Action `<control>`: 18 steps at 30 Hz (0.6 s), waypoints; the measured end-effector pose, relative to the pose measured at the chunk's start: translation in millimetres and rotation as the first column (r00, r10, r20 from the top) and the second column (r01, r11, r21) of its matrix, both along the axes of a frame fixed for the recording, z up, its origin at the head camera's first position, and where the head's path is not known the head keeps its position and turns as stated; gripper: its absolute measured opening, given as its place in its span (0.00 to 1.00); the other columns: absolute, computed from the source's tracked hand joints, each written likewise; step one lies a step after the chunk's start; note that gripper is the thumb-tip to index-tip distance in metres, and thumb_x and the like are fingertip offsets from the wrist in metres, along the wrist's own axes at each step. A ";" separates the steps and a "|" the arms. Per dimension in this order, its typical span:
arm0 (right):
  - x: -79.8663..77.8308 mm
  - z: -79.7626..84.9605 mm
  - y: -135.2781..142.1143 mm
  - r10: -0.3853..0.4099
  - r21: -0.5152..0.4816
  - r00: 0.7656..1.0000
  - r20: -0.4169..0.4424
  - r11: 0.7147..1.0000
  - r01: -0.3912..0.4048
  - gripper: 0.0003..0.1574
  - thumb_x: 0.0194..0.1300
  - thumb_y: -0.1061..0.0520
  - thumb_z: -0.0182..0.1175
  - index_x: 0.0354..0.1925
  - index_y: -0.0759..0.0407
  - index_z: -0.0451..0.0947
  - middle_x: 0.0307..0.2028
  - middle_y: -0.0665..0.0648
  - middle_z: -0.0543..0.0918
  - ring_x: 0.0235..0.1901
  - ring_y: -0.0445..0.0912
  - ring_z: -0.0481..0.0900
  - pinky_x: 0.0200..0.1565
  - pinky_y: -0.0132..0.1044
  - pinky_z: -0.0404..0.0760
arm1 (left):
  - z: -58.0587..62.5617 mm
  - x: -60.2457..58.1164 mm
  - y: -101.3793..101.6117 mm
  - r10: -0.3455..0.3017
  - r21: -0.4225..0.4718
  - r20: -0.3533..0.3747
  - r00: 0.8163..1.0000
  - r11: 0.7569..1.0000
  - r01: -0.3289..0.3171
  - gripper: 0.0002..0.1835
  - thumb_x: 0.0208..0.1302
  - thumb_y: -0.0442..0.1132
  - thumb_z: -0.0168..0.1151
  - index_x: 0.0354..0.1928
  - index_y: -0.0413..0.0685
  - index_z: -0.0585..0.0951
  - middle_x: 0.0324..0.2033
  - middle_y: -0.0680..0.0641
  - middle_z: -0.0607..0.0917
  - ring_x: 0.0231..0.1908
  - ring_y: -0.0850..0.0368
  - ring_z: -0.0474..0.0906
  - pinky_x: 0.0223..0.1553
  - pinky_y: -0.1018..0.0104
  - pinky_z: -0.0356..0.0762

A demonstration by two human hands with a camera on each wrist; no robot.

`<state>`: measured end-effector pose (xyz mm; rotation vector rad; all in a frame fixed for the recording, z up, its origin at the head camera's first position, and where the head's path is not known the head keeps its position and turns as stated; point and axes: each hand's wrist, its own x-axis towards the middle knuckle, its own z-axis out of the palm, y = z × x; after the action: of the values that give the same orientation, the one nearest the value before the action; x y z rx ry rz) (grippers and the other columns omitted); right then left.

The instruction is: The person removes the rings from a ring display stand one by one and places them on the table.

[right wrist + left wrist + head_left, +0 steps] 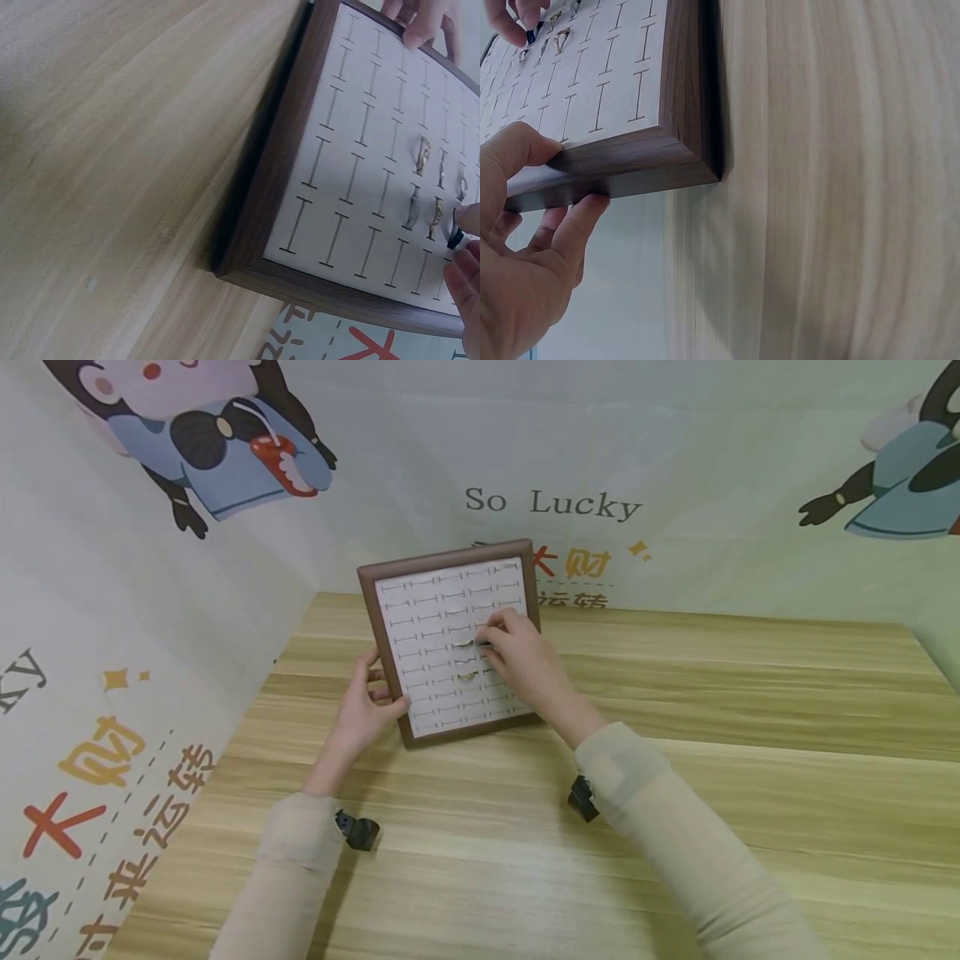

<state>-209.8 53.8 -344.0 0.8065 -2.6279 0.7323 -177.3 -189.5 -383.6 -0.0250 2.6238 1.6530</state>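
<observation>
A ring display board point(386, 647) with a brown wooden frame and a pale slotted face stands tilted on the table. My left hand point(363, 706) grips its left edge, thumb on the front and fingers behind, as the left wrist view also shows. Over the middle of the face, my right hand point(525, 660) pinches a dark ring point(455, 234) at a slot; how deep it sits is hidden by the fingers. Close by, several rings stand in slots, among them a gold ring point(424, 155) and a silvery ring point(413, 208). Many other slots hold nothing.
The board rests on a wood-grain table point(480, 860). Behind it hangs a pale backdrop point(712, 485) with cartoon figures and lettering. Small black wrist cameras point(362, 832) are worn at both sleeves.
</observation>
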 end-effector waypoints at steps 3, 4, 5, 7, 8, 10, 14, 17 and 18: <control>0.0 -3.6 -0.6 -0.001 -0.008 0.998 -0.057 1.000 0.001 0.10 0.74 0.64 0.62 0.49 0.67 0.86 0.52 0.65 0.81 0.54 0.59 0.80 0.60 0.46 0.84 | 0.7 0.1 0.2 -0.002 -0.005 0.004 1.000 1.000 0.002 0.48 0.68 0.26 0.61 0.83 0.41 0.47 0.67 0.28 0.67 0.63 0.31 0.76 0.64 0.51 0.82; 0.2 -4.6 -1.0 -0.001 -0.015 0.997 -0.071 1.000 0.000 0.10 0.73 0.64 0.62 0.49 0.68 0.86 0.51 0.65 0.81 0.54 0.59 0.80 0.60 0.46 0.84 | 0.8 0.2 0.0 -0.003 -0.007 0.005 1.000 1.000 0.003 0.48 0.68 0.26 0.61 0.83 0.41 0.47 0.67 0.27 0.67 0.63 0.31 0.75 0.64 0.50 0.82; 0.3 -5.5 -1.3 -0.007 -0.018 0.997 -0.082 1.000 0.006 0.10 0.73 0.65 0.62 0.49 0.67 0.86 0.51 0.65 0.80 0.54 0.59 0.80 0.59 0.47 0.84 | 0.7 0.3 -0.1 -0.003 -0.009 0.006 1.000 1.000 0.003 0.48 0.68 0.26 0.61 0.83 0.41 0.47 0.67 0.27 0.67 0.63 0.30 0.75 0.64 0.49 0.82; 0.7 -6.6 -2.0 -0.018 -0.039 0.996 -0.091 0.999 0.014 0.09 0.73 0.66 0.62 0.48 0.68 0.85 0.51 0.66 0.80 0.54 0.59 0.80 0.59 0.48 0.84 | 0.6 0.4 -0.2 -0.005 -0.010 0.005 1.000 1.000 0.005 0.48 0.68 0.26 0.61 0.83 0.41 0.47 0.68 0.27 0.67 0.63 0.30 0.75 0.65 0.48 0.81; 0.8 -7.0 -2.3 -0.025 -0.050 0.996 -0.088 0.999 0.020 0.08 0.72 0.67 0.62 0.48 0.68 0.85 0.51 0.66 0.80 0.54 0.59 0.80 0.59 0.48 0.84 | 0.2 0.4 -0.2 -0.007 -0.012 0.005 1.000 1.000 0.007 0.48 0.68 0.26 0.61 0.83 0.41 0.47 0.68 0.27 0.67 0.63 0.30 0.75 0.65 0.48 0.81; 0.7 -7.8 -2.8 -0.039 -0.070 0.996 -0.080 0.997 0.033 0.08 0.72 0.68 0.62 0.47 0.68 0.85 0.51 0.66 0.79 0.54 0.59 0.80 0.60 0.48 0.84 | -0.2 0.4 -0.2 -0.010 -0.009 0.003 1.000 1.000 0.010 0.47 0.68 0.26 0.61 0.83 0.41 0.47 0.68 0.27 0.67 0.63 0.30 0.75 0.65 0.48 0.81; -0.6 -8.1 -3.4 -0.055 -0.075 0.996 -0.071 0.996 0.050 0.07 0.71 0.68 0.63 0.46 0.70 0.84 0.50 0.65 0.79 0.55 0.59 0.79 0.62 0.46 0.83 | -1.0 0.1 -0.5 -0.010 -0.009 0.003 1.000 1.000 0.010 0.47 0.68 0.26 0.61 0.83 0.41 0.47 0.68 0.27 0.66 0.63 0.30 0.75 0.64 0.49 0.81; -1.9 -7.5 -3.2 -0.048 -0.061 0.996 -0.072 0.997 0.043 0.07 0.71 0.68 0.63 0.45 0.72 0.83 0.50 0.66 0.79 0.54 0.59 0.79 0.62 0.46 0.83 | -1.1 0.0 -0.9 -0.006 -0.012 0.001 1.000 1.000 0.006 0.47 0.68 0.26 0.61 0.83 0.41 0.47 0.68 0.27 0.66 0.63 0.30 0.75 0.63 0.49 0.82; -2.2 -7.5 -2.9 -0.043 -0.056 0.996 -0.073 0.998 0.039 0.07 0.71 0.68 0.63 0.45 0.72 0.83 0.50 0.66 0.79 0.54 0.59 0.79 0.62 0.47 0.83 | -1.0 0.0 -1.0 -0.005 -0.012 0.001 1.000 1.000 0.005 0.47 0.68 0.26 0.61 0.83 0.41 0.47 0.68 0.27 0.67 0.63 0.30 0.75 0.63 0.49 0.82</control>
<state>-212.0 50.9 -351.5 0.7474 -2.5400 0.7453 -177.4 -190.5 -384.6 -0.0198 2.6313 1.6355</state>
